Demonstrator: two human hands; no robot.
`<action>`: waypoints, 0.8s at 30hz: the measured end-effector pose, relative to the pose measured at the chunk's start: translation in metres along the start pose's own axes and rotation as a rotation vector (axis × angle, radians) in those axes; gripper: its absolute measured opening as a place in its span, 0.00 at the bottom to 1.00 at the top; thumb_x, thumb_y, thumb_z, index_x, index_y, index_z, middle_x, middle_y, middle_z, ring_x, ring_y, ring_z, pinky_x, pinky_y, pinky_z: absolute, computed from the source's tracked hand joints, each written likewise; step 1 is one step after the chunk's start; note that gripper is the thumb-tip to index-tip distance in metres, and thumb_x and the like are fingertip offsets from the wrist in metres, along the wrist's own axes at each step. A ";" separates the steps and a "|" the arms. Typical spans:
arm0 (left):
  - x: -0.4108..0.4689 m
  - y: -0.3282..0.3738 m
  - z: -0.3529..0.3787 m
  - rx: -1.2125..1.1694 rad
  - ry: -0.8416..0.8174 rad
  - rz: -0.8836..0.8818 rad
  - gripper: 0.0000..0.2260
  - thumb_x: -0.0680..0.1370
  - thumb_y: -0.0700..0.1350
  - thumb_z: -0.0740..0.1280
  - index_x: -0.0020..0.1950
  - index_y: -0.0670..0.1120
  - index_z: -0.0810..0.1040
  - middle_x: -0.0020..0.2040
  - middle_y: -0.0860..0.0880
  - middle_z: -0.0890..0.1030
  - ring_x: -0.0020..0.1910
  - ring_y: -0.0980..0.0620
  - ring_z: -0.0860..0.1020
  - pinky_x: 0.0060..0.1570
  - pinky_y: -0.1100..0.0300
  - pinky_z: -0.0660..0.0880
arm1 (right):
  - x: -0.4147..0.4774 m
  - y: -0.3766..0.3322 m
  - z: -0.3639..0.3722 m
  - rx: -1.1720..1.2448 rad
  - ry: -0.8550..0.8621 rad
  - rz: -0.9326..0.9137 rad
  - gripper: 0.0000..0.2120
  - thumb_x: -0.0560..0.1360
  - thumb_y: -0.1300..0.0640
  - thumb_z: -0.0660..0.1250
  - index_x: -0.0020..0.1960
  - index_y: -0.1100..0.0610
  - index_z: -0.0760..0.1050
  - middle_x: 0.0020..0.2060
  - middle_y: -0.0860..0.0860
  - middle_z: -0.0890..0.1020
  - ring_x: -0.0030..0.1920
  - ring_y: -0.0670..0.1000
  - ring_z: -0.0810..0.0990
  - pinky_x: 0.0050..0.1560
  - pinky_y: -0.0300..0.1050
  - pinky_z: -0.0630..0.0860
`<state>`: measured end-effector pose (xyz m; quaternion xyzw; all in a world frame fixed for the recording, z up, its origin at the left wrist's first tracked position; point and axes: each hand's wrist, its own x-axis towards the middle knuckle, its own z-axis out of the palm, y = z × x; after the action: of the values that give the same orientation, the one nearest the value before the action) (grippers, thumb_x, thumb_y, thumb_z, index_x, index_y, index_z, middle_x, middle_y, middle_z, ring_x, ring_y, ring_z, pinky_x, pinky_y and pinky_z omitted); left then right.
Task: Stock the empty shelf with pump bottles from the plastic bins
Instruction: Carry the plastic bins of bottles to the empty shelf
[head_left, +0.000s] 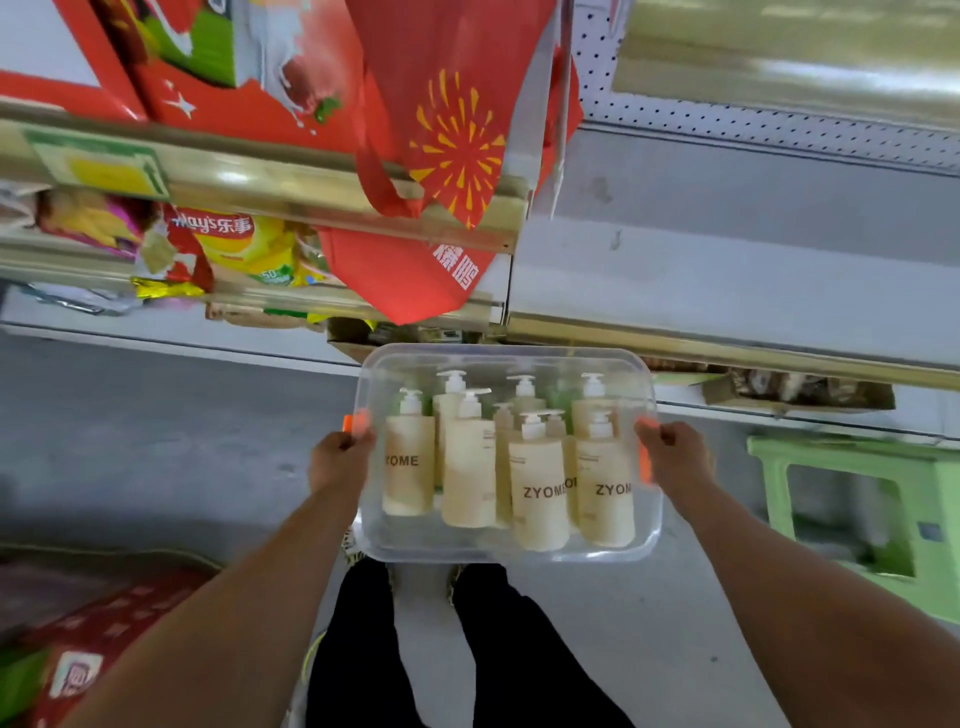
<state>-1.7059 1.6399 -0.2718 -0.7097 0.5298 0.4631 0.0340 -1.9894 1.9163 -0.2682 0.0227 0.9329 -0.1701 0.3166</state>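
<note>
While we hold the plastic bin (511, 555) with its long side running left to right, our left hand (340, 457) and right hand (675, 456) grip its two ends, fingers curled; pump bottles (540, 493) stand inside, and the empty shelf (727, 270) lies far and right.

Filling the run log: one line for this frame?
step: carry | clear bin: held, pump bottles upright inside | left hand: grips left end | right hand: grips right end | grey shelf: beyond bin
</note>
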 end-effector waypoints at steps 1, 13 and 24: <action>-0.001 0.001 0.000 0.008 0.002 0.001 0.14 0.78 0.54 0.68 0.44 0.42 0.79 0.38 0.43 0.79 0.40 0.42 0.78 0.39 0.55 0.73 | 0.000 -0.002 0.000 -0.011 -0.001 0.012 0.20 0.79 0.41 0.62 0.49 0.58 0.79 0.40 0.56 0.83 0.45 0.59 0.82 0.47 0.47 0.72; -0.036 0.030 -0.038 0.117 -0.074 0.086 0.22 0.76 0.47 0.72 0.65 0.37 0.74 0.62 0.41 0.79 0.60 0.40 0.77 0.53 0.54 0.73 | -0.067 -0.104 -0.018 -0.426 0.110 -0.192 0.19 0.80 0.50 0.64 0.66 0.59 0.68 0.61 0.57 0.77 0.60 0.59 0.78 0.52 0.52 0.76; -0.048 0.035 -0.291 0.238 0.341 0.370 0.31 0.73 0.47 0.74 0.73 0.45 0.68 0.68 0.41 0.72 0.66 0.39 0.72 0.62 0.47 0.73 | -0.245 -0.362 0.067 -0.744 -0.169 -1.132 0.25 0.77 0.50 0.67 0.72 0.54 0.68 0.66 0.57 0.76 0.65 0.60 0.76 0.58 0.52 0.76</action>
<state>-1.5529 1.5020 -0.0573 -0.6596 0.6992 0.2696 -0.0577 -1.8090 1.5690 -0.0617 -0.5926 0.7694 0.0215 0.2375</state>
